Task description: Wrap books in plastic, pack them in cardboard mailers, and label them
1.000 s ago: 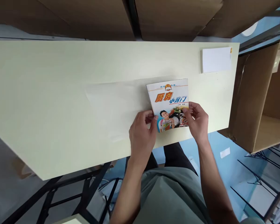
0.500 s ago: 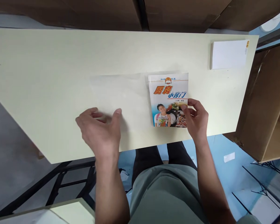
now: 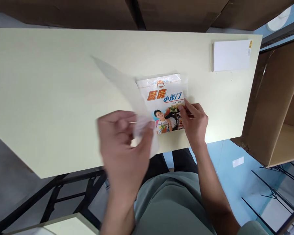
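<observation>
A small book [image 3: 164, 104] with a colourful cover lies on the pale table [image 3: 51, 91], on top of a thin clear plastic sheet [image 3: 120, 78]. My right hand [image 3: 193, 121] presses down on the book's lower right corner. My left hand [image 3: 123, 148] is raised and blurred, pinching the near edge of the plastic sheet and lifting it beside the book's left edge. The sheet's far corner still lies on the table to the upper left.
A white pad [image 3: 231, 55] lies at the table's far right corner. An open cardboard box [image 3: 274, 107] stands right of the table. More brown boxes [image 3: 176, 14] line the far edge. Black metal frames are below the table.
My left hand went left onto the flat plastic sheet, then came back right with the sheet's near edge lifted. The book shifted slightly left and tilted. My right hand stayed on the book.
</observation>
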{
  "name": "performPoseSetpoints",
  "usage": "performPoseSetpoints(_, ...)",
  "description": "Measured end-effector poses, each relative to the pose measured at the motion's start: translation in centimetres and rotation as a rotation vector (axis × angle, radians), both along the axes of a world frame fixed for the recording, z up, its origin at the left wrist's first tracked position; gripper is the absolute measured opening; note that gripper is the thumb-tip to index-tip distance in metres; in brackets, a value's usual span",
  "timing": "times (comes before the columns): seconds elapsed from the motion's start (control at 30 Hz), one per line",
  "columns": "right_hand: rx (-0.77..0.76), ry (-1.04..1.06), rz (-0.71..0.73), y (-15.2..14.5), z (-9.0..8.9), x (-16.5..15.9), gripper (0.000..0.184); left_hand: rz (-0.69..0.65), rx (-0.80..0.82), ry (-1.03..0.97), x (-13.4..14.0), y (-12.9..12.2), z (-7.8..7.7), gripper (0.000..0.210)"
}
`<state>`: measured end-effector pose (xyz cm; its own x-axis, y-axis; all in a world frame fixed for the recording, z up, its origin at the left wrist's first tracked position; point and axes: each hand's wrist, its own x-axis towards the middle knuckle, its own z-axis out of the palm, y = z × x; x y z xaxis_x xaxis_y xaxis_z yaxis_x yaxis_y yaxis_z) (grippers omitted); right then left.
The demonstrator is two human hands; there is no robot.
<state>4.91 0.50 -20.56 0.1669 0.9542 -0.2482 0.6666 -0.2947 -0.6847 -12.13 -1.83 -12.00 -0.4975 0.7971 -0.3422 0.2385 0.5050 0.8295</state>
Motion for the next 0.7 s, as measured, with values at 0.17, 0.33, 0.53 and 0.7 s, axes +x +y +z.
performPoseSetpoints(0.17, -0.045, 0.093, 0.035, 0.9, 1.1, 1.0, 0.030, -0.260, 0.002, -0.040, 5.4, 0.8, -5.3, 0.015)
performPoseSetpoints(0.33, -0.106, 0.143, 0.049, 1.6, 2.3, 1.4, 0.050, -0.252, -0.044, -0.038, 7.4, 0.7, -7.7, 0.007)
performPoseSetpoints(0.53, -0.056, 0.020, -0.024, 1.2, 1.1, 0.6, 0.031, -0.339, -0.023, -0.262, 4.1, 0.0, -6.3, 0.041)
performPoseSetpoints(0.7, -0.013, 0.000, -0.046, 0.9, 0.8, 0.6, 0.028, -0.054, -0.067, 0.067, -0.2, -0.4, -6.2, 0.041)
